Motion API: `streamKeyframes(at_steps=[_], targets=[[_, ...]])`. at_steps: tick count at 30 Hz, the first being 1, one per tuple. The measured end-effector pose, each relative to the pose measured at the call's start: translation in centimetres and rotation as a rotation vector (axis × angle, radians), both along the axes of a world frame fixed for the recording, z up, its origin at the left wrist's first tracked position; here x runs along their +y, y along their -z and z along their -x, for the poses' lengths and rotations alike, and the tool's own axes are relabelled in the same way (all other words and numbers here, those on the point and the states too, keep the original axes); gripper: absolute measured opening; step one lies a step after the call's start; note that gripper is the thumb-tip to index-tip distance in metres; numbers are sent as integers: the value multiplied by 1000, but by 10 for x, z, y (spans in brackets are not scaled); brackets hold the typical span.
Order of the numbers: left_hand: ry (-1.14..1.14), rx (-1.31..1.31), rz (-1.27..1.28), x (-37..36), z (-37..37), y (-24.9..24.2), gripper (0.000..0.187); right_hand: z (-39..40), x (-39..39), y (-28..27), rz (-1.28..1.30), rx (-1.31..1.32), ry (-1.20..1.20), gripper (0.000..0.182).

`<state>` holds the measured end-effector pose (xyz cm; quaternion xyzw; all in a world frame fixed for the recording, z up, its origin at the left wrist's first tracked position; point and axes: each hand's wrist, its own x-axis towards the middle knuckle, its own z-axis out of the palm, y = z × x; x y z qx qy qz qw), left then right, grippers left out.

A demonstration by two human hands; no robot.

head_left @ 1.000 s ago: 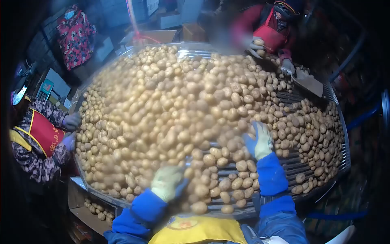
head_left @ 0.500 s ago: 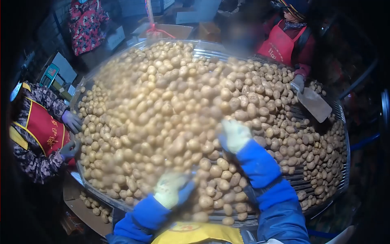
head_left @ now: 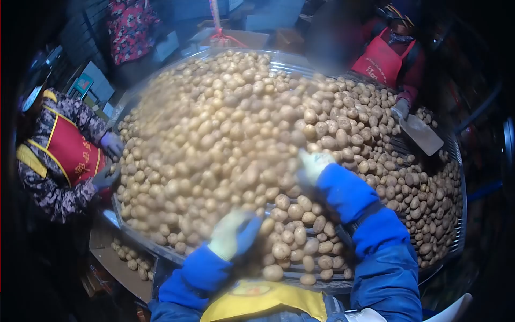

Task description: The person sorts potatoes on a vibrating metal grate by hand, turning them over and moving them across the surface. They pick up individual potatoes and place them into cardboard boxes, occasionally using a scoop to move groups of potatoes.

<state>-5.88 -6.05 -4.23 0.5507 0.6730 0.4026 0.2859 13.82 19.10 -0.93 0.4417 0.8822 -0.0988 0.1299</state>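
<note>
Cream-and-blue-gloved left hand (head_left: pixel 232 235), lower centre, curves half-open against potatoes (head_left: pixel 280 250); right hand (head_left: pixel 314 165), mid-frame: cannot tell its grip; apron lettering (head_left: pixel 82 161), left, is illegible.

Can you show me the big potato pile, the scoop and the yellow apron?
Potato pile (head_left: pixel 214 129), head view: middle of the heap.
Scoop (head_left: pixel 424 136), head view: its pale blade.
Yellow apron (head_left: pixel 268 304), head view: its plain yellow cloth.

the gloved left hand (head_left: pixel 232 235) points forward, its blue thumb side facing the gloved right hand (head_left: pixel 315 166), which lies farther forward. behind the hands, the left arm (head_left: pixel 196 275) and right arm (head_left: pixel 373 220) slant back and outward. blur hides how far each hand is closed.
</note>
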Motion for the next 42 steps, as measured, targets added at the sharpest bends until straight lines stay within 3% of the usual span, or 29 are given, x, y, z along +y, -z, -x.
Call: streamKeyframes(at_steps=[3, 6, 9, 10, 11, 12, 13, 16, 17, 18, 19, 20, 21, 22, 23, 25, 27, 29, 31, 34, 37, 39, 40, 42], targets=[[11, -46, 82, -6, -3, -9, 16, 25, 18, 14, -32, -115, 88, 67], [10, -104, 171, -11, -10, -26, 21, 31, 30, 1, 148, -168, 204, 60], [4, -123, 162, -28, -6, -35, 25, 16, 30, 24, 46, -201, 116, 54], [-18, -194, 162, -33, -3, -25, 26, 17, 12, 6, -20, -260, 121, 54], [-38, -267, 164, -37, 0, -5, 28, -5, 47, 70, 54, -192, 97, 58], [-56, -342, 168, -40, 3, 5, 29, -19, 51, 72, 170, -141, 154, 59], [-51, -428, 234, -40, 7, 1, 31, -23, 45, 63, 287, -90, 213, 61], [-61, -686, 415, -32, 19, -21, 36, -19, 0, 4, 214, -130, 122, 61], [-85, -776, 461, -25, 21, -27, 37, -29, -7, 19, 103, -25, 112, 64], [-106, -870, 514, -18, 21, -34, 39, -30, -12, 28, 187, 81, 205, 67], [-148, -1034, 506, -10, 16, -46, 42, -32, -20, 32, 280, 148, 142, 66], [-193, -1200, 498, -2, 7, -61, 45, -19, -58, -23, 352, 246, 150, 68], [-241, -1364, 489, 5, 2, -67, 48, -15, -81, -23, 148, 211, 44, 70], [-129, -1547, 494, 13, 1, -48, 60, -21, -80, 9, 191, 296, -44, 75], [1, -1613, 503, 19, 3, -34, 61, -1, -91, -46, 415, 300, -21, 76], [140, -1697, 512, 23, 8, -11, 63, 13, -73, -53, 436, 373, 98, 75], [162, -1739, 524, 20, 13, 14, 64, 16, -25, -21, 294, 626, 354, 73], [121, -1669, 479, 16, 17, 13, 64, -1, 46, 32, -121, 697, 222, 75], [71, -1718, 464, 14, 22, 20, 65, 4, 71, 11, -415, 263, 181, 78], [-48, -1653, 452, 12, 23, 9, 65, 12, 95, 0, -269, 116, 126, 77], [-112, -1728, 457, 16, 22, -3, 61, -4, 119, 3, -87, 195, 115, 74], [-222, -1595, 483, 18, 17, -18, 58, 6, 93, -3, -341, 70, 44, 67], [-279, -1525, 500, 17, 15, -22, 56, 3, 96, -5, -269, 6, 53, 66], [-256, -1716, 511, 11, 22, -9, 53, -5, 93, 4, -119, -69, 103, 62]])
